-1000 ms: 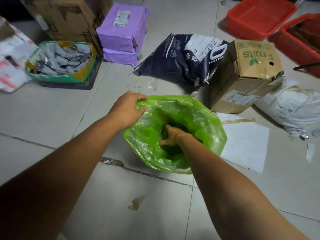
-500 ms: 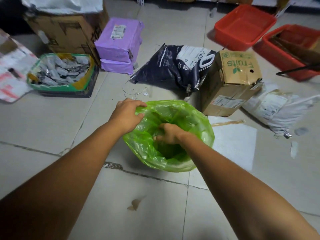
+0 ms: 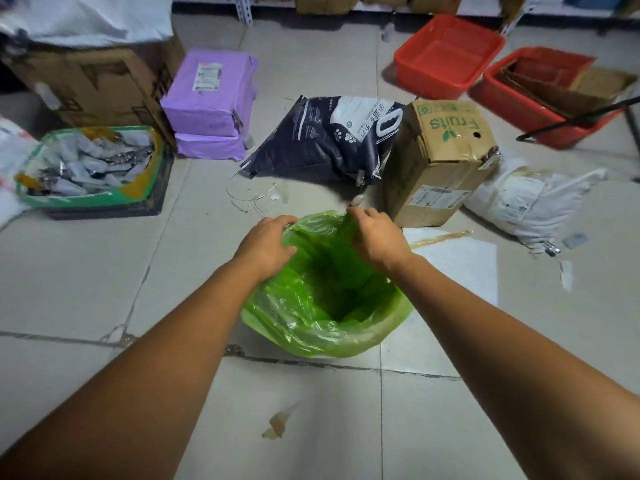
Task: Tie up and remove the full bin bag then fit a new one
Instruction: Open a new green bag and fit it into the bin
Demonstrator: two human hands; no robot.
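Note:
A translucent green bin bag (image 3: 322, 306) lines a bin on the tiled floor in front of me, its mouth spread wide and its edge folded over the rim, so the bin itself is hidden. My left hand (image 3: 265, 245) grips the bag's edge at the far left of the rim. My right hand (image 3: 375, 239) pinches the plastic at the far right of the rim. The bag's inside looks dark and I see nothing in it.
A cardboard "Fruits" box (image 3: 440, 161) and a dark pet-litter bag (image 3: 329, 140) lie just beyond the bin. White paper (image 3: 457, 261) lies to its right. Purple parcels (image 3: 211, 102), a green-lined crate (image 3: 90, 168), two red tubs (image 3: 446, 53) and a white sack (image 3: 526, 202) surround them.
My right hand has come up out of the bag's inside and now holds the far rim. The left hand stays on the rim. The view has tilted up.

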